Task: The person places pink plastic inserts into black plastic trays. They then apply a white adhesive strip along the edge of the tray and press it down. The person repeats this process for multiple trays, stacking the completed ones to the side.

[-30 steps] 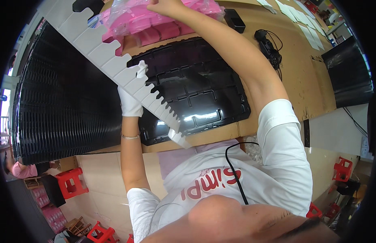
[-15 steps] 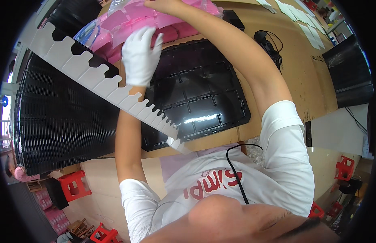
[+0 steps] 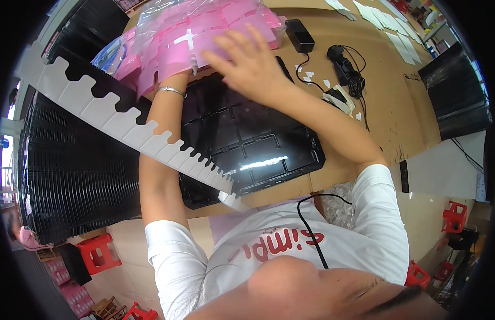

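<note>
A translucent pink plastic sheet (image 3: 172, 56) with a grid of cut flaps spreads over the far edge of a black molded plastic tray (image 3: 252, 140). My left hand is mostly hidden beneath this sheet; only its wrist, wearing a metal bracelet (image 3: 171, 89), emerges from the near edge. A white cross shape (image 3: 184, 39) shows through a gap in the pink material. My right hand (image 3: 246, 66), bare and open with fingers apart, is over the right part of the sheet, its palm above the tray's far side. Whether its fingertips touch the sheet I cannot tell.
A pale toothed strip (image 3: 125, 125) crosses diagonally in front of my left forearm. Tall black ribbed stacks (image 3: 82, 160) stand at left. Right of the tray lie a black box (image 3: 299, 36), coiled black cables (image 3: 355, 85) and small white scraps (image 3: 327, 84). Red stools (image 3: 99, 253) stand below.
My gloved left hand, earlier visible above the tray, has gone under the pink sheet. My right hand has come back nearer from the far edge, and the pink sheet now reaches over the left wrist.
</note>
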{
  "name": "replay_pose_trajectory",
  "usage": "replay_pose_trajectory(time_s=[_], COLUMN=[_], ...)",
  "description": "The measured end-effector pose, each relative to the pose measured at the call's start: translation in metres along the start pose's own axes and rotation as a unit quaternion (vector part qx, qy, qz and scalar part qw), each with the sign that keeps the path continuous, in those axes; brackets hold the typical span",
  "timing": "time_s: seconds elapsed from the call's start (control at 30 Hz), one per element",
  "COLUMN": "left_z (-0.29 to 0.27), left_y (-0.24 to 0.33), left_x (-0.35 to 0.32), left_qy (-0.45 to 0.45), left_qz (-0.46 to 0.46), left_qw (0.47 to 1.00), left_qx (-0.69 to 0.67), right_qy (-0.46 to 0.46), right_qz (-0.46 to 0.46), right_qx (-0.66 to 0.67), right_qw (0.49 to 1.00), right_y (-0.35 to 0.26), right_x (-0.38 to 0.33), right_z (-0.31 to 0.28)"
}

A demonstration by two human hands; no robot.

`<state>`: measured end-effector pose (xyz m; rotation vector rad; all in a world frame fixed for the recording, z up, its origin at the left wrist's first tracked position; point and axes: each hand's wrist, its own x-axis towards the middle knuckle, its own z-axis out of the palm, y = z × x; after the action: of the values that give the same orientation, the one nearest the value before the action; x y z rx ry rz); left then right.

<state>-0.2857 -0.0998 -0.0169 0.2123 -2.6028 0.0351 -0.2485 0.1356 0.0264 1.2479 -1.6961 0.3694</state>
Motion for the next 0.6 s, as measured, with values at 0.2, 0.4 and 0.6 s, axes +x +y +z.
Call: replay_pose_trajectory(time_s=[0.2, 0.4, 0.6], left_z=[-0.039, -0.050, -0.068], left_y=[-0.006, 0.001, 0.011], left_x=[-0.039, -0.076, -0.107], left_qy=[0.050, 0.071, 0.129], left_qz=[0.001, 0.020, 0.083], left_qw=[0.998, 0.997, 0.987], left_qx=[0.024, 0.014, 0.042], right_qy=[0.039, 0.038, -0.133], right_qz=[0.059, 0.440, 0.570], right_qx=[0.074, 0.332, 0.672], right_qw=[0.995, 0.833, 0.453], right_y=[0.025, 0.005, 0.010], right_x=[-0.038, -0.059, -0.063], right_z=[-0.006, 0.000, -0.001])
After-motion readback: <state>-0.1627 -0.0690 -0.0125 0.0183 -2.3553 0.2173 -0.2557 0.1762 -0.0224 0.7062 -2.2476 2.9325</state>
